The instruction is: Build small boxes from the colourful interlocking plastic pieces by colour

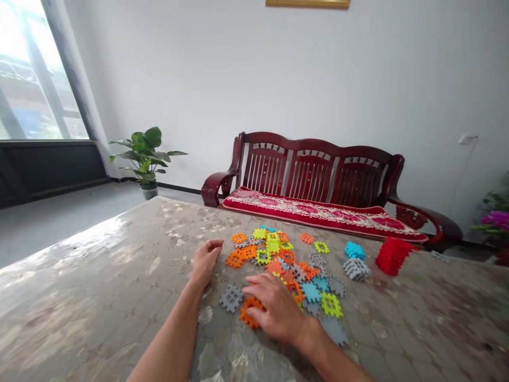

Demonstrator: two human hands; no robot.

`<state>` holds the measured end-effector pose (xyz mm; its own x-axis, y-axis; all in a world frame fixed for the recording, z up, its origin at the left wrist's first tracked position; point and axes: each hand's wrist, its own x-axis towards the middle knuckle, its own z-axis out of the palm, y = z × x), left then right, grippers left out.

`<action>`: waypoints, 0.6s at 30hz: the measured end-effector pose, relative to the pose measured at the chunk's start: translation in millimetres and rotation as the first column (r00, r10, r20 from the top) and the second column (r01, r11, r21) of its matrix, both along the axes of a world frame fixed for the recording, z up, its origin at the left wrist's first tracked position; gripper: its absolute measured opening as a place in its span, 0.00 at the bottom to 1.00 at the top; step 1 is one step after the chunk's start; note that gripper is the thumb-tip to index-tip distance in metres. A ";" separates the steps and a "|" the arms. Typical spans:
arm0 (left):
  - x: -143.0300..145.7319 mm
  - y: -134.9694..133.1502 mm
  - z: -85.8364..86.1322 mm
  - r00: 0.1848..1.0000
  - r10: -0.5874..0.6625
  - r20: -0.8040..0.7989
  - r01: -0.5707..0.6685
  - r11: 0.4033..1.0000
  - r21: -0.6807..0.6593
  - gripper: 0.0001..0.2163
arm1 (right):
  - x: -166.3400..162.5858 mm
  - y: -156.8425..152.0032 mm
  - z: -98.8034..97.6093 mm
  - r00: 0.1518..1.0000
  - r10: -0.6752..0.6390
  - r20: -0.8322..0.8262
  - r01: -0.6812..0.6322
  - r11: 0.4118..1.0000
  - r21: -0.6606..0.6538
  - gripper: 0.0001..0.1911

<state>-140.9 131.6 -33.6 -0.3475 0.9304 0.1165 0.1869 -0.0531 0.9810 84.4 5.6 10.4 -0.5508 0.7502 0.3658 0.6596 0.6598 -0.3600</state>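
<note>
My right hand (274, 307) reaches over the near side of a loose pile of plastic interlocking tiles, its fingers spread. Its thumb and fingertips are over an orange tile (248, 314), and I see no tile gripped. A grey tile (231, 298) with a window-like middle lies just left of those fingers. Left of the pile, my left hand (205, 261) rests on the table with its fingers curled together; no tile shows in it. Lime tiles (331, 305), blue tiles (310, 292) and more orange tiles (235, 259) overlap in the heap. My right hand hides some of them.
Right of the pile stand a red stack of tiles (392, 257), a grey stack (357, 269) and a small blue stack (354, 250). A patterned cloth covers the table (119, 286). Beyond it are a wooden bench (314, 170) and a potted plant (148, 154).
</note>
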 end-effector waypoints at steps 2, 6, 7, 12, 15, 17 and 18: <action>0.5 -0.7 1.9 1.000 -0.008 -0.021 0.008 1.000 -0.001 0.16 | -22.0 -1.4 -2.7 0.998 -0.046 0.046 0.048 0.998 -0.050 0.22; -0.2 -1.9 5.0 0.997 -0.021 -0.069 0.021 1.000 -0.008 0.15 | -55.0 -3.6 -2.2 0.971 -0.179 0.158 0.193 0.978 -0.080 0.26; -0.4 -2.0 5.3 0.996 -0.023 -0.081 0.023 1.000 -0.010 0.15 | -59.9 -3.7 -0.8 0.962 -0.197 0.189 0.215 0.973 -0.079 0.24; -0.3 -2.4 6.0 0.991 -0.029 -0.128 0.027 0.999 -0.021 0.16 | -69.2 -0.2 2.9 0.943 -0.203 0.265 0.227 0.972 -0.064 0.13; 0.0 -2.4 5.6 0.990 -0.039 -0.139 0.036 0.999 -0.025 0.16 | -65.8 1.9 2.5 0.956 -0.184 0.230 0.207 0.975 -0.082 0.18; -0.1 -1.8 4.2 0.988 -0.047 -0.146 0.044 0.999 -0.025 0.16 | -55.9 2.6 5.1 0.974 -0.173 0.149 0.185 0.980 -0.072 0.24; -0.1 -1.2 3.2 0.986 -0.050 -0.158 0.046 0.999 -0.024 0.16 | -47.4 3.2 7.5 0.981 -0.171 0.097 0.177 0.983 -0.056 0.28</action>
